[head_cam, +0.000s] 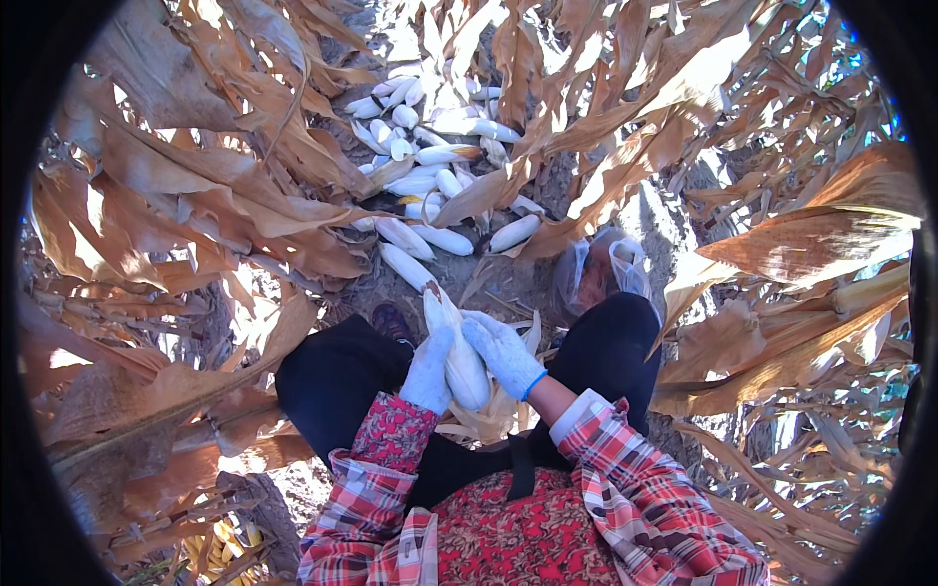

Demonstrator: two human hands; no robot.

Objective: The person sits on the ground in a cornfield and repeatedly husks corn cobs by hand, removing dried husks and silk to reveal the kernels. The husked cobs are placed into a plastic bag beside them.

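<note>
A corn ear in its pale husk (pixel 467 366) lies between my two gloved hands, above my lap, its dark-tipped end pointing away from me. My left hand (pixel 430 366), in a white knit glove, holds its left side. On the other side, my right hand (pixel 504 351), gloved with a blue cuff edge, has its fingers against the husk. Just beyond the tip lies another husk-covered ear (pixel 405 266) on the soil. Farther ahead is a loose pile of pale husk-covered ears (pixel 432 157), a few with yellow kernels showing.
Dry corn leaves (pixel 198 176) crowd in from the left, and more leaves (pixel 813 242) from the right. A clear plastic bag (pixel 604 267) with reddish contents stands beyond my right knee. Husked yellow ears (pixel 220 546) lie at the lower left. Loose husks (pixel 487 421) are below my hands.
</note>
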